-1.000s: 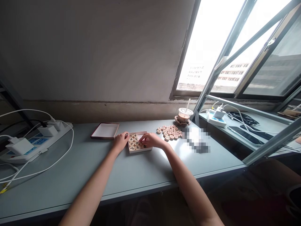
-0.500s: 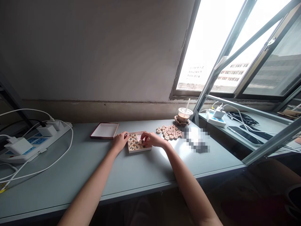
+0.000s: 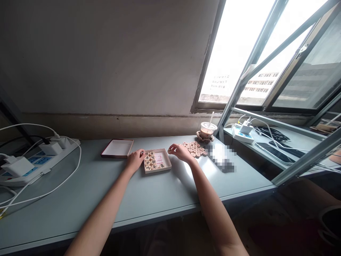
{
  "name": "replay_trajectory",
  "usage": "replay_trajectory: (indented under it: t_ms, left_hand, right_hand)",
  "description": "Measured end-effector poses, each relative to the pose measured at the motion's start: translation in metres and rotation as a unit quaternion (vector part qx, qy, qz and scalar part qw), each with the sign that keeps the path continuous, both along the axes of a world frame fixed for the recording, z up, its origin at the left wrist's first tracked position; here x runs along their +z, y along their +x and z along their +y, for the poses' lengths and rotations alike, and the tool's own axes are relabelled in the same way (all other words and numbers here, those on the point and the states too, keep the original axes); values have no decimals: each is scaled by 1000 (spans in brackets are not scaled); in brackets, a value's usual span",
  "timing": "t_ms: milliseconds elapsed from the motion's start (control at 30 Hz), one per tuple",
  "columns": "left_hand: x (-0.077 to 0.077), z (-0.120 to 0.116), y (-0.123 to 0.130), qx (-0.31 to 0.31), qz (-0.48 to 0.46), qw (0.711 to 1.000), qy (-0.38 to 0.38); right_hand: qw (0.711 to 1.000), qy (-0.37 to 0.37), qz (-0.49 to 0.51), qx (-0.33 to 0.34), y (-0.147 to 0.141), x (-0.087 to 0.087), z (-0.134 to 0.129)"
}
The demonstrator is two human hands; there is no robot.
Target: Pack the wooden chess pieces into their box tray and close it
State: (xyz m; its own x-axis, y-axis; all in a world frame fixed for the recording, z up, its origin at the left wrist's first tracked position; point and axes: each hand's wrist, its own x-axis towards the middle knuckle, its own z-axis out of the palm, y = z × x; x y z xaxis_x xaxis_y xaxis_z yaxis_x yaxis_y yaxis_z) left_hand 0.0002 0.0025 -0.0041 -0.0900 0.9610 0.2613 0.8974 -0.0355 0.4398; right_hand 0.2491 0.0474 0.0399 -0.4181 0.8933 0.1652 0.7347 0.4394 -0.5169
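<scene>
An open cardboard box [image 3: 157,171] on the desk holds round wooden Chinese chess pieces [image 3: 152,162] with dark characters, standing in rows on its left side and along the front. A pink-printed paper shows on its bare bottom. At the box's left wall, my left hand [image 3: 135,160] grips the rim, fingers bent over it. Just past the right wall, my right hand [image 3: 181,152] pinches one chess piece [image 3: 169,151] between thumb and fingertips. Behind that hand lies a cluster of more chess pieces [image 3: 196,149], partly hidden by it.
The box lid [image 3: 117,155] lies inside up at the left. A cup with a straw [image 3: 207,129] stands in a holder at the back right, near a blurred-out item [image 3: 221,158]. A power strip [image 3: 39,160] with white cables takes up the desk's left end. Metal posts [image 3: 241,85] rise at right.
My right hand has lifted a chess piece out of the box and moved right, beyond its right wall. More of the box's bottom shows. My left hand has stayed at the rim.
</scene>
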Motion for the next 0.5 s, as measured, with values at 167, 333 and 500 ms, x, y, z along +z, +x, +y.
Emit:
replay_trajectory:
  t_ms: [167,333,500]
  left_hand:
    - [-1,0,0,0,-2,1000,2]
    - [-1,0,0,2,2,1000,3]
    - [-1,0,0,4,4,1000,-4]
  right_hand:
    - [997,1,-69,-25,0,-7,0]
    - [986,97,-124,-52,-5,-6,-6]
    - [975,118,-162,-91,2,-11,0]
